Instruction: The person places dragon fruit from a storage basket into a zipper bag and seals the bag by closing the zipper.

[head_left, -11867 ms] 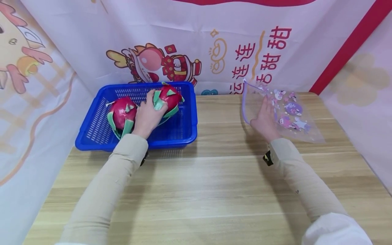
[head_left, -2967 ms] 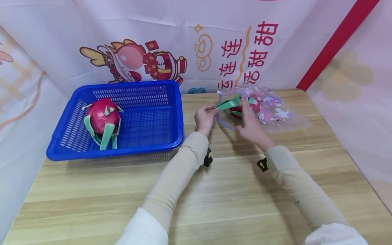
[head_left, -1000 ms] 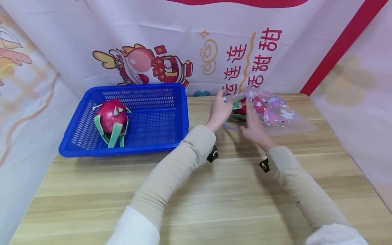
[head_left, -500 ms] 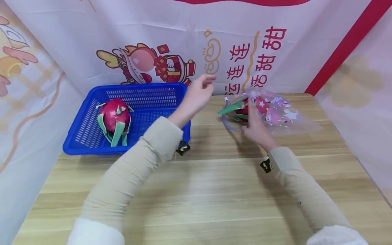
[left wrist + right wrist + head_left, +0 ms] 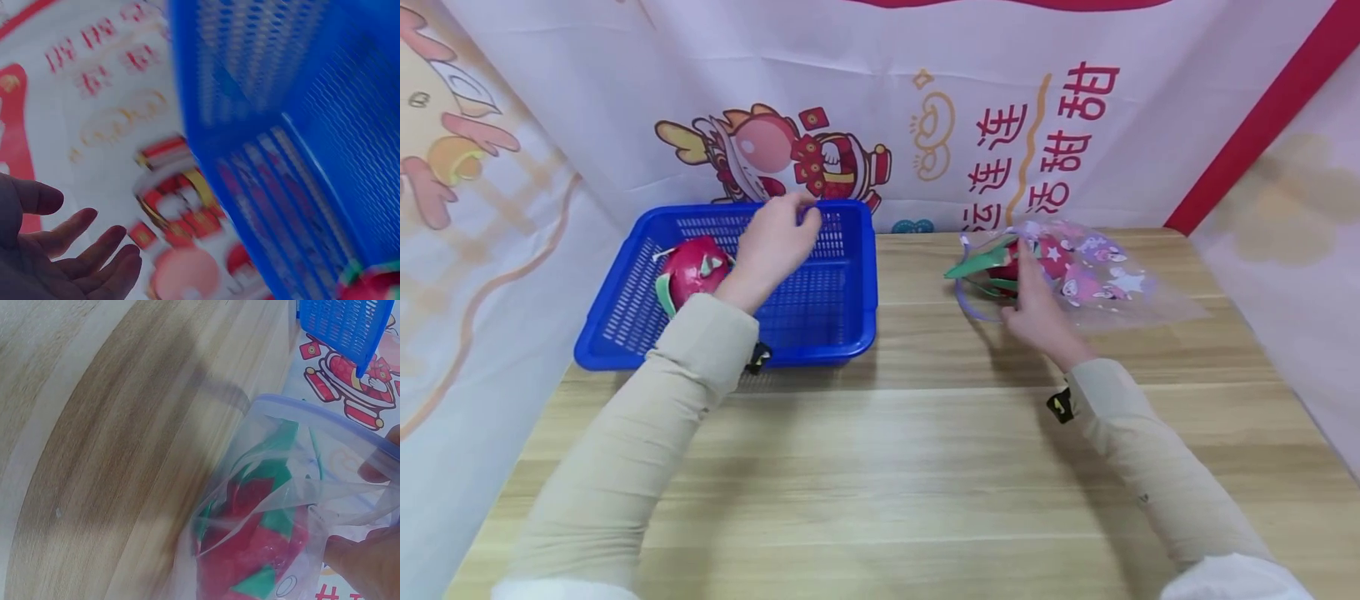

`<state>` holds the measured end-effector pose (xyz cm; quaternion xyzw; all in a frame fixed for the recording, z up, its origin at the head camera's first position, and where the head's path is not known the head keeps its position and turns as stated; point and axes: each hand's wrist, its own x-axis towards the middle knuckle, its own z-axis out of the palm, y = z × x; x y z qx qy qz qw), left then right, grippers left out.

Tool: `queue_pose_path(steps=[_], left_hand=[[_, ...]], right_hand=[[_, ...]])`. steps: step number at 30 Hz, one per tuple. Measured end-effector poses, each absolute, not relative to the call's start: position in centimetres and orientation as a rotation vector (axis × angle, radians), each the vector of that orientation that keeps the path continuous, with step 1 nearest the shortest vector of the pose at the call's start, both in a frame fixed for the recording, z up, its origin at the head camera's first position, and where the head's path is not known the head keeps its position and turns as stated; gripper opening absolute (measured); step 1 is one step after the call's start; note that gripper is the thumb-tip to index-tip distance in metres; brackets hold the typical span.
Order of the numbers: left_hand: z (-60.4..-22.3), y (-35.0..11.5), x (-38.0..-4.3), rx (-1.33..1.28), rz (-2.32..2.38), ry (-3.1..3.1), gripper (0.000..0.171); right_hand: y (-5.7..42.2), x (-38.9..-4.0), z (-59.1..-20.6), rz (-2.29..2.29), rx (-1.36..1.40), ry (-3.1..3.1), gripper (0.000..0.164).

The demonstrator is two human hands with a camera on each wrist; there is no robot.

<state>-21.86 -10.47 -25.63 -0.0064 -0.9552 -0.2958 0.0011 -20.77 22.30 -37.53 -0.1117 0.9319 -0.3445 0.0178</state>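
Note:
My left hand (image 5: pixel 775 246) hangs over the blue basket (image 5: pixel 822 312), fingers loosely bent with nothing between them; the left wrist view agrees. Just left of it, partly covered by the hand and wrist, a dragon fruit (image 5: pixel 691 273) with green scales sits inside the basket. My right hand (image 5: pixel 1041 321) grips the clear, lilac-edged zip bag (image 5: pixel 1157 310) near its mouth. A second dragon fruit (image 5: pixel 250 550) lies in this bag, its long green scale (image 5: pixel 981 262) poking out toward the mouth in the head view.
Both basket and bag stand at the back of the wooden table (image 5: pixel 880 467), against a printed white cloth (image 5: pixel 895 100). Patterned cloth also closes off the left and right sides. A strip of tabletop separates basket from bag.
The second dragon fruit went from basket to bag. In the last second, my left hand left the bag's mouth and moved left over the basket. My right hand stays at the bag.

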Motion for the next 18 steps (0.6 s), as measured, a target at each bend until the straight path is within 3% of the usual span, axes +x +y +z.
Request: queue_pose_path(steps=[10, 18], left_hand=[[-27.2, -18.0, -21.3, 0.236, -0.773, -2.967, 0.059], [-29.8, -22.8, -20.8, 0.411, -0.718, -2.938, 0.057]], right_hand=[[22.3, -20.8, -37.6, -1.089, -0.356, 2.887, 0.104], [22.2, -20.8, -37.6, -1.091, -0.36, 2.887, 0.104]])
